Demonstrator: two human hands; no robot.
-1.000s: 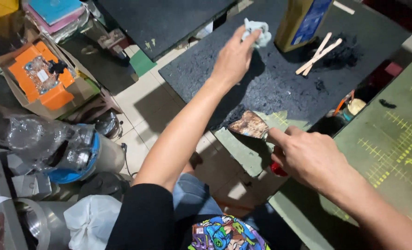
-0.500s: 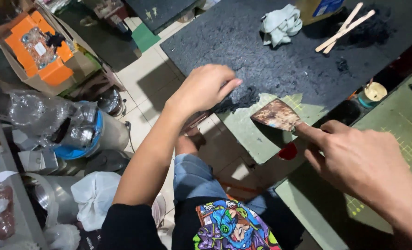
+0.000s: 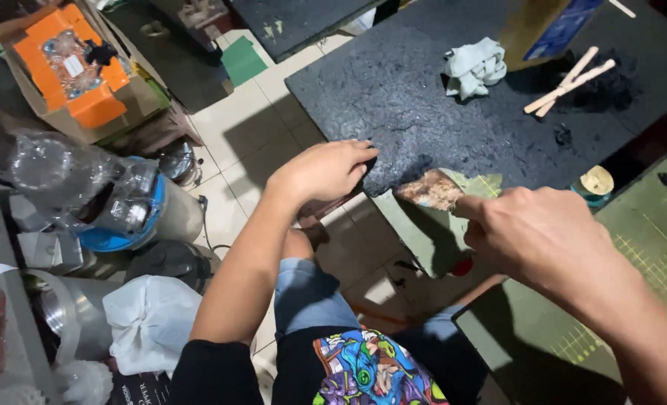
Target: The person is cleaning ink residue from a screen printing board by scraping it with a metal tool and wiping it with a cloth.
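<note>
While my right hand [image 3: 551,240], fingers clamped, is angling the scraper [image 3: 432,189] and my left hand [image 3: 324,169], fingers curled, is gripping the dark worktop [image 3: 423,97] edge, the blade is risking a slip.

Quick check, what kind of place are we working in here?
Likely a small screen-printing workshop: a black, ink-crusted board with stir sticks and a rag on it, a stained scraper in the right hand, and cluttered supply boxes on a tiled floor.
</note>
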